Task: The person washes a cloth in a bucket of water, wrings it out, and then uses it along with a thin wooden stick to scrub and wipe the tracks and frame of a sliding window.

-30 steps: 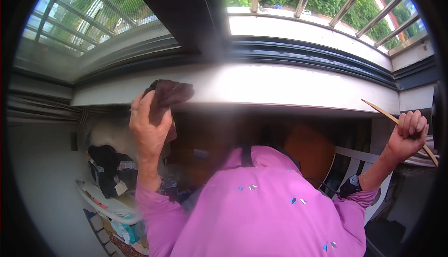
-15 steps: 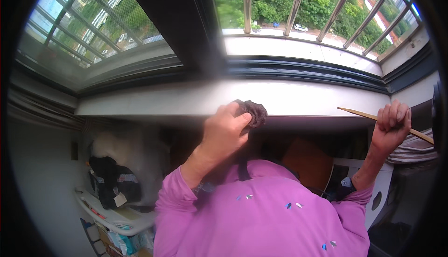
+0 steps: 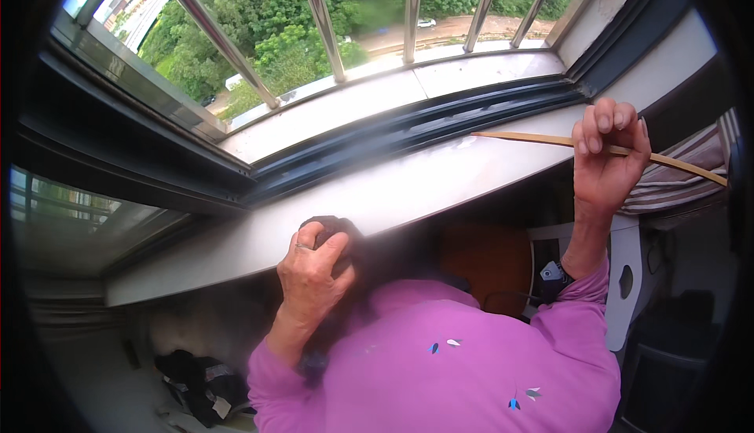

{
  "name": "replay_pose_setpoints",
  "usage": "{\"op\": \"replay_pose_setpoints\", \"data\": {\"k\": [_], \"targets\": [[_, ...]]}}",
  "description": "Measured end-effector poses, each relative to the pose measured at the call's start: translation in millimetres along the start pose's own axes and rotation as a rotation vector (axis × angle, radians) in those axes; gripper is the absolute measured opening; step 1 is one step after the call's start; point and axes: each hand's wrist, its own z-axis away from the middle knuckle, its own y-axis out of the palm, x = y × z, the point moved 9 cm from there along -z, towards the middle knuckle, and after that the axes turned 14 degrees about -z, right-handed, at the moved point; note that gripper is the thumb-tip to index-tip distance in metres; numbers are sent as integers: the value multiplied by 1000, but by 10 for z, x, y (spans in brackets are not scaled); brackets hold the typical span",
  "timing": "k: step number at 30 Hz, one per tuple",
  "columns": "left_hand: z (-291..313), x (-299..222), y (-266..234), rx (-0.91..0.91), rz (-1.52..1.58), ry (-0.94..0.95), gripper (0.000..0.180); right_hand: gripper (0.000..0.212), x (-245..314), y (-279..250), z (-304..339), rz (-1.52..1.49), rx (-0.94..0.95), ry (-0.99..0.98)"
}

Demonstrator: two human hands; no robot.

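My left hand (image 3: 311, 276) is closed around a crumpled dark brown cloth (image 3: 339, 227) at the near edge of the white windowsill (image 3: 440, 185). Part of the cloth is hidden under the fingers. Over on the right, my right hand (image 3: 609, 154) is raised with its fingers curled round a thin wooden stick (image 3: 528, 138). The pointed end of the stick reaches left over the sill, close to the dark window track (image 3: 416, 128); I cannot tell whether it touches. Its other end extends past my hand to the right.
Metal bars (image 3: 414, 9) stand outside the window, with trees beyond. A dark window frame (image 3: 141, 138) runs along the left. Below the sill are an orange-brown surface (image 3: 487, 264), a white panel (image 3: 624, 276) and a dark bundle (image 3: 200, 386). A striped curtain (image 3: 683, 181) hangs at right.
The view has turned, so the sill now slants. My left hand with the cloth appears lower and further left. The stick's tip now shows nearer the window track; both hands keep their holds.
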Motion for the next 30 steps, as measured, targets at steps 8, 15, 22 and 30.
{"op": "replay_pose_setpoints", "data": {"k": [8, 15, 22, 30], "targets": [[-408, 128, -235, 154, 740, -101, 34, 23, 100, 97, -417, 134, 262, 278], [-577, -134, -6, 281, 920, -41, 62, 13, -1001, 964, 389, 674, 901, 512], [-222, -108, -255, 206, 607, 41, 62, 21, -1699, 1380, 1298, 1061, 1259, 667], [276, 467, -264, -25, 1154, -344, 49, 43, -1354, 1039, 964, 609, 847, 769]]}}
